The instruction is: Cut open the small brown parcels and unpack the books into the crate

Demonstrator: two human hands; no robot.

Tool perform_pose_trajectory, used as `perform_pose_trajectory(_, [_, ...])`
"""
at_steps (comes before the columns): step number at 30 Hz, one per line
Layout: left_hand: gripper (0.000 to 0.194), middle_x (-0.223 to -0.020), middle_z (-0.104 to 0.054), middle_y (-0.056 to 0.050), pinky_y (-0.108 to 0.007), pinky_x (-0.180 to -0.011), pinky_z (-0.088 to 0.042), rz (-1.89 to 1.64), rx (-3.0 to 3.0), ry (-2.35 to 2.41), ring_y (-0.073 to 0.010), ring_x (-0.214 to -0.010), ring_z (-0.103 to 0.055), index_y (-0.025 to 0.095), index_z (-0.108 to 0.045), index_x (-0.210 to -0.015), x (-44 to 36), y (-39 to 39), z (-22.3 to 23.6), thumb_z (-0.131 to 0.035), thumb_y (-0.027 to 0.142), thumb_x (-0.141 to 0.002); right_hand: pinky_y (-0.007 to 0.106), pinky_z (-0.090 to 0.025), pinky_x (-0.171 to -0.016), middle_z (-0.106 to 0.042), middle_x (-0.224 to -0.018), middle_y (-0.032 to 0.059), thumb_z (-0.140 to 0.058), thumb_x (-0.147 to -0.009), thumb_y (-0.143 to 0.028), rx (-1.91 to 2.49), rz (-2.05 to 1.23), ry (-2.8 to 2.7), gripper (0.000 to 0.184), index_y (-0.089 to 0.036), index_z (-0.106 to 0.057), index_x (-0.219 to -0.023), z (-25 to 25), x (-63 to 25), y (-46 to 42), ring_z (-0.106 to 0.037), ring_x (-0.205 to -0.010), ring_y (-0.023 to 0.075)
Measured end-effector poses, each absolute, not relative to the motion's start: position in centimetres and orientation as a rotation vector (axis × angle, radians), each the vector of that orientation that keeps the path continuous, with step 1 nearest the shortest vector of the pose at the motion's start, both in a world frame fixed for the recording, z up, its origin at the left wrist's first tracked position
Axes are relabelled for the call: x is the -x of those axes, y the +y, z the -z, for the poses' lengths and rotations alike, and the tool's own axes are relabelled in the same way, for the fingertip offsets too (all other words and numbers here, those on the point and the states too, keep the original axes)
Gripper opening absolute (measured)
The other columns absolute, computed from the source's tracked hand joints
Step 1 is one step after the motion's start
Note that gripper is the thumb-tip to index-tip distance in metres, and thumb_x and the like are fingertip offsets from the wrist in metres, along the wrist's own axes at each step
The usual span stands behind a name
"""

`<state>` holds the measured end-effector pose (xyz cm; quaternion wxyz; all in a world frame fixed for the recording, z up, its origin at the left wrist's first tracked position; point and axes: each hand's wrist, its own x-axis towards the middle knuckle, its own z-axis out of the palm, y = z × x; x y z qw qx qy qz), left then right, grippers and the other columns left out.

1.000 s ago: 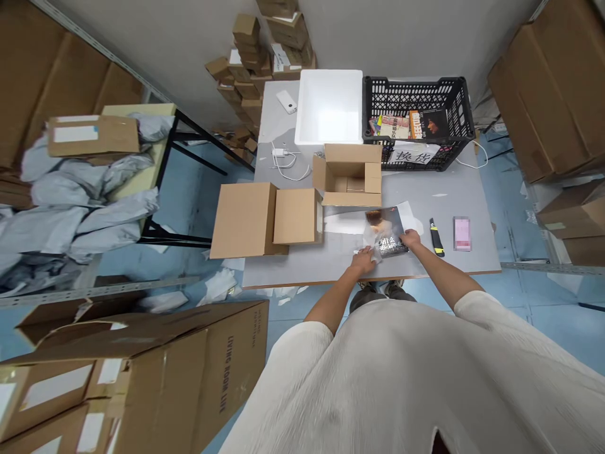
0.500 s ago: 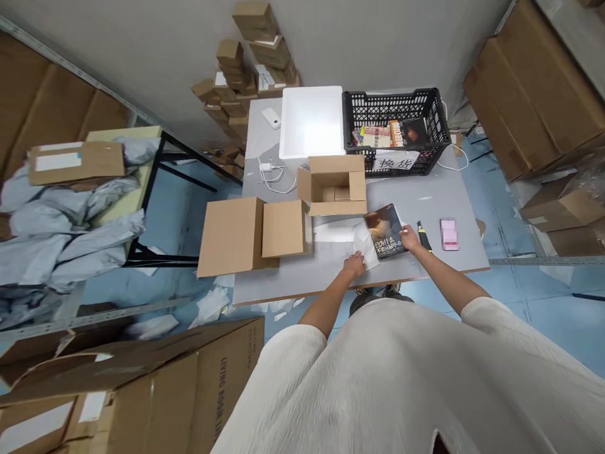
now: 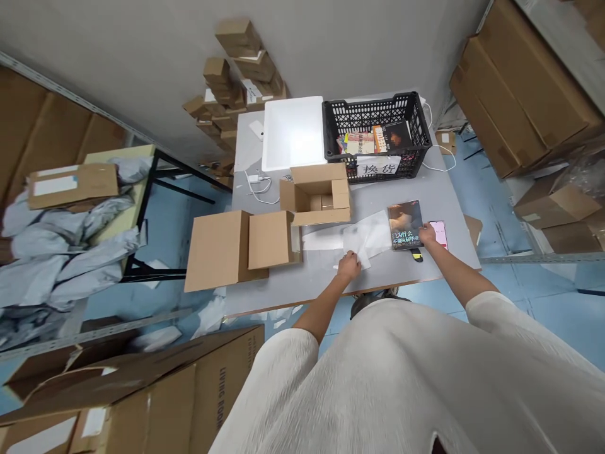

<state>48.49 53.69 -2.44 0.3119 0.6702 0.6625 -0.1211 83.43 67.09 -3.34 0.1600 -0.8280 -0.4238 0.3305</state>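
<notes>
My right hand (image 3: pixel 426 234) grips the near right corner of a dark-covered book (image 3: pixel 404 224) lying on the grey table (image 3: pixel 406 271). The book partly covers a yellow-and-black utility knife (image 3: pixel 416 254) and lies next to a pink phone (image 3: pixel 438 232). My left hand (image 3: pixel 348 265) pinches the near end of a clear plastic wrapper (image 3: pixel 366 237) that lies flat on the table, left of the book. An open cardboard box (image 3: pixel 317 193) stands just beyond the wrapper.
A black crate (image 3: pixel 378 135) with books and a white foam box (image 3: pixel 292 132) stand at the table's far edge. A flattened carton (image 3: pixel 236 246) overhangs the left edge. Cardboard boxes are stacked all around, and grey mailer bags (image 3: pixel 70 246) lie piled on the left.
My right hand has slid the book out of the plastic wrapper and to the right, over the knife and beside the phone. My left hand stayed on the wrapper. The view shifted.
</notes>
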Motion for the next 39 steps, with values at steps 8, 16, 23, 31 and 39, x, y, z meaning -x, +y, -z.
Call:
perform_pose_trajectory(8, [0.043,-0.164,-0.053,-0.016,-0.044,-0.125,-0.042,0.214,-1.899,1.675,-0.0332,-0.151,-0.051,0.019,-0.062,-0.148,-52.8,58.0,1.6,-0.050,0.030,-0.108,0.056,-0.049,-0.115,-0.061,-0.151,0.0201,-0.065,-0.092,-0.026,2.470,-0.816,-1.388,0.052,-0.019,-0.068,-0.144,3.3,-83.0,66.6,-0.058,-0.138,0.0392])
perform_pose_trajectory(16, [0.042,-0.155,-0.060,-0.015,-0.043,-0.116,-0.049,0.283,-1.838,1.632,-0.0287,-0.133,-0.068,0.022,-0.060,-0.149,-56.6,62.1,2.4,-0.040,0.024,-0.111,0.058,-0.044,-0.122,-0.060,-0.152,0.0150,-0.061,-0.093,-0.027,2.020,-0.894,-1.722,0.045,-0.024,-0.073,-0.135,4.6,-81.4,64.6,-0.053,-0.137,0.0379])
perform_pose_trajectory(23, [0.043,-0.149,-0.060,-0.020,-0.042,-0.112,-0.048,0.377,-1.889,1.741,-0.0307,-0.133,-0.066,0.018,-0.058,-0.147,-57.8,63.8,3.9,-0.060,0.023,-0.105,0.058,-0.046,-0.120,-0.067,-0.146,0.0116,-0.060,-0.094,-0.023,1.967,-1.066,-1.837,0.040,-0.025,-0.077,-0.130,5.4,-79.2,61.4,-0.058,-0.135,0.0356])
perform_pose_trajectory(31, [0.037,-0.141,-0.067,-0.019,-0.046,-0.114,-0.043,0.407,-1.966,1.692,-0.0314,-0.134,-0.063,0.018,-0.068,-0.135,-58.2,63.7,4.5,-0.047,0.010,-0.105,0.056,-0.049,-0.116,-0.069,-0.145,0.0109,-0.061,-0.096,-0.020,1.972,-1.132,-1.923,0.034,-0.026,-0.078,-0.125,4.7,-79.3,60.9,-0.060,-0.134,0.0354])
perform_pose_trajectory(39, [0.044,-0.143,-0.063,-0.020,-0.050,-0.116,-0.038,0.261,-2.125,1.566,-0.0342,-0.137,-0.057,0.018,-0.065,-0.139,-57.5,61.8,1.3,-0.046,0.006,-0.101,0.047,-0.053,-0.113,-0.067,-0.143,0.0150,-0.060,-0.097,-0.024,1.794,-1.131,-1.954,0.063,-0.021,-0.058,-0.160,3.9,-77.7,60.3,-0.068,-0.119,0.0292])
